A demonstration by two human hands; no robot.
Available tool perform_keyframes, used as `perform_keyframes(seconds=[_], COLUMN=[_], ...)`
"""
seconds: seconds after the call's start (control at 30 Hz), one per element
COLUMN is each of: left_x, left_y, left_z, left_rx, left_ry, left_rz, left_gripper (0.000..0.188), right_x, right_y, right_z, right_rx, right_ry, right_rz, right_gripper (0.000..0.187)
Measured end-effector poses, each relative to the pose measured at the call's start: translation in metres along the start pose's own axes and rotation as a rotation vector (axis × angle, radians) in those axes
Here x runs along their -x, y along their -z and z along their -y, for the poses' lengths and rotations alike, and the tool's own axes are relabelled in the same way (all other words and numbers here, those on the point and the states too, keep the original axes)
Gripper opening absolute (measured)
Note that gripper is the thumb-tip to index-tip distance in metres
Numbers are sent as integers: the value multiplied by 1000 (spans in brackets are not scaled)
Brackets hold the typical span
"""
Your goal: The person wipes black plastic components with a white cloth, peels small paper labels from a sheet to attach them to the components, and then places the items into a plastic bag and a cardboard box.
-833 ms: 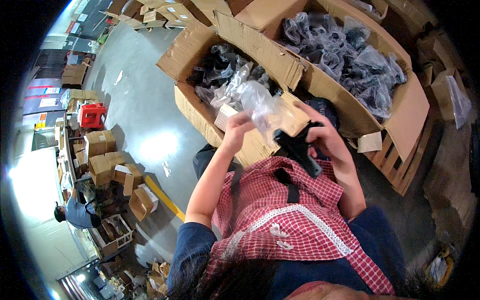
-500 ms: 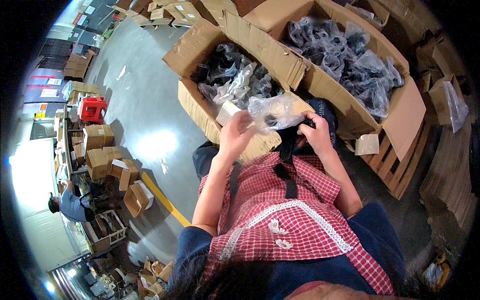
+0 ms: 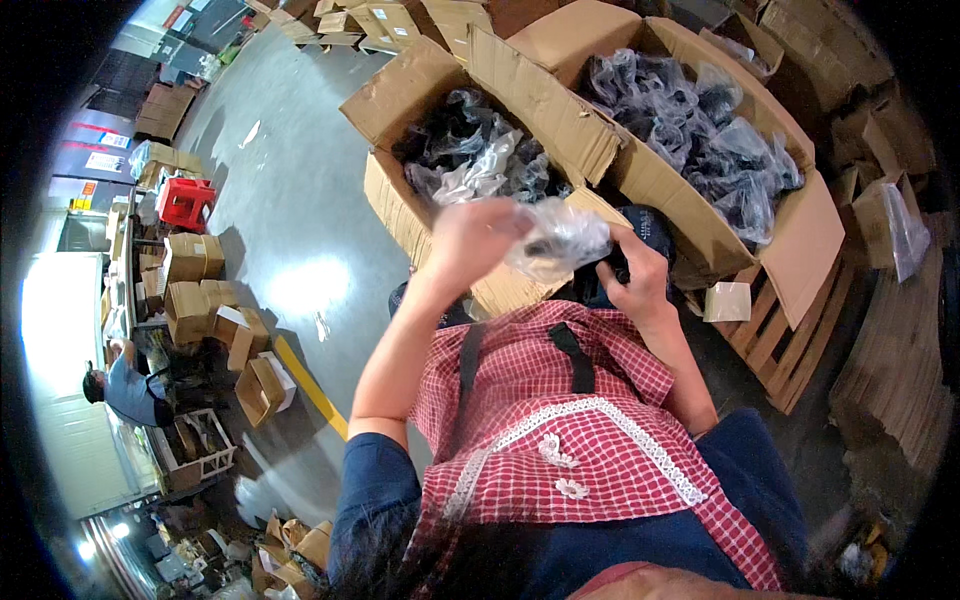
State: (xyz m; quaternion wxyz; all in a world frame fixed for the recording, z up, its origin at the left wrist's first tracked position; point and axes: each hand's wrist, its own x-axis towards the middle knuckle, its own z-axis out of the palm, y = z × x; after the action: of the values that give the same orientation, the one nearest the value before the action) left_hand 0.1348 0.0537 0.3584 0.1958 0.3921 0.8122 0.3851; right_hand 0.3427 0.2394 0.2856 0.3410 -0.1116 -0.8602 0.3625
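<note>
A crumpled clear plastic bag with something dark in or behind it is stretched between my two hands, above the near end of the left carton. My left hand, slightly blurred, has its fingers closed on the bag's left side. At the bag's right end, my right hand pinches it between thumb and fingers. Directly beyond, the open cardboard carton holds several bagged dark items. What exactly is inside the held bag cannot be made out.
A second open carton, full of bagged dark items, stands at the right on a wooden pallet. Flattened cardboard lies farther right. At the left are a red stool, several boxes and another person at a bench.
My left hand has risen and turned over the bag. A black strap-like piece hanging by my right hand no longer shows. The white dotted piece near my left hand is out of sight.
</note>
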Motion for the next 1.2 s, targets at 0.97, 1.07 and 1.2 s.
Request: perform_keyframes(seconds=[0.97,1.07,1.2], left_x=[27,12,14], left_y=[-50,-65,-79], left_z=[165,170,148], left_rx=[-139,123,-7], left_ry=[165,721,352], left_rz=[31,30,17], left_gripper=[49,39,39], right_x=[24,19,9], right_y=[-18,-20,-16], right_z=[-95,-86,-69], right_rx=[-511,-582,-872], right_ry=[-883,-924,-992], right_rz=[37,-3,-76], right_gripper=[19,20,22])
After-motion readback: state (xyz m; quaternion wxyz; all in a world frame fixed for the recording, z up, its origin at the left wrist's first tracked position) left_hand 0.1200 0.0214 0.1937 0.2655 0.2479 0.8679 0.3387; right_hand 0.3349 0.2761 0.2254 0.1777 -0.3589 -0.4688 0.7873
